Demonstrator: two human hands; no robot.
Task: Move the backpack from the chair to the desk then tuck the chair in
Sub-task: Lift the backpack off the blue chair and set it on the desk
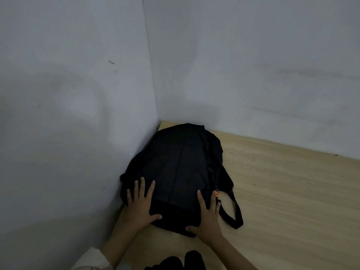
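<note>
A black backpack (179, 168) lies flat on the light wooden desk (282, 191), pushed into the corner where two white walls meet. An orange zipper pull (217, 193) shows on its right side, and a black strap (234, 213) trails off to the right. My left hand (140, 206) rests flat on the bag's near left part, fingers spread. My right hand (207, 217) lies flat on its near right part, thumb at the bag's front edge. Neither hand grips the fabric. The chair is out of view.
White walls (78, 114) close the desk on the left and at the back. Bare desk top stretches to the right of the bag. Some dark fabric (187, 262) shows at the bottom edge of the view.
</note>
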